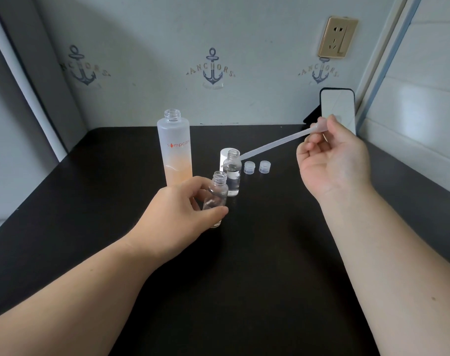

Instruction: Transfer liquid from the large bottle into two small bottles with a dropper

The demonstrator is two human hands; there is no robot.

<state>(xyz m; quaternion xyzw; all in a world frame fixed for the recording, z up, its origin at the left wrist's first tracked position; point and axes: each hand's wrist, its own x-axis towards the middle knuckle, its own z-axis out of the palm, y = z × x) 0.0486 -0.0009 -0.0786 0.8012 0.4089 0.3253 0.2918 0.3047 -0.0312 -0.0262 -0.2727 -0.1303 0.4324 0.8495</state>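
A tall frosted large bottle (176,152), uncapped and partly filled with orange liquid, stands on the dark table (257,265). My left hand (177,214) grips a clear small bottle (217,194), open at the top, just in front of it. A second small bottle (232,173) stands behind, holding clear liquid. My right hand (331,163) pinches the bulb of a translucent dropper (275,145). The dropper's tip lies at the second small bottle's neck.
Two small clear caps (249,167) (264,167) sit right of the bottles. A white cap (225,160) stands behind the second small bottle. A phone (338,109) leans against the wall at the back right. Walls close in on the left, back and right.
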